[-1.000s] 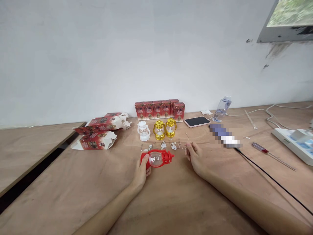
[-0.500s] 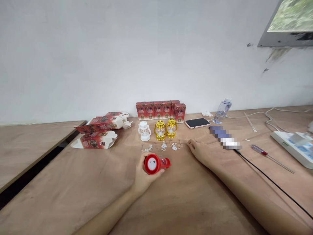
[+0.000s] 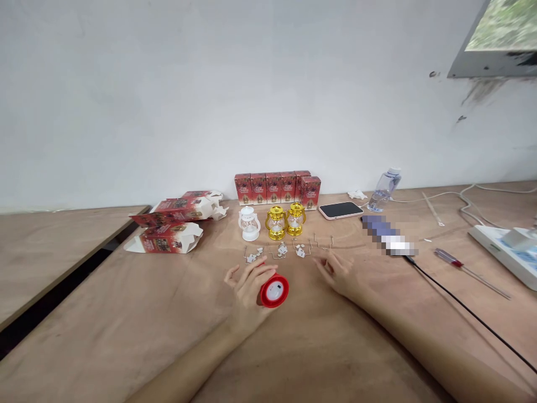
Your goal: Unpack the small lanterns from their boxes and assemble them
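My left hand (image 3: 247, 294) is wrapped round a red lantern (image 3: 274, 290), whose round base with a white disc faces me; its upper part is hidden by the fingers. My right hand (image 3: 338, 271) rests on the table to the right, fingers bent and apart, holding nothing. Beyond its fingertips lies a bent wire handle (image 3: 323, 244). Small metal plates (image 3: 282, 250) and more wire handles lie in a row behind the red lantern. Behind them stand a white lantern (image 3: 249, 225) and two gold lanterns (image 3: 277, 224).
Several red boxes (image 3: 274, 188) stand against the wall. Opened cartons (image 3: 168, 238) lie at left. At right are a phone (image 3: 340, 210), a bottle (image 3: 384, 190), a pixelated item with a black cable, a screwdriver (image 3: 448, 257) and a power strip (image 3: 503, 252).
The red lantern has turned in my left hand, its base now lower and further right. My right hand has drawn back, and a wire handle now shows beyond it.
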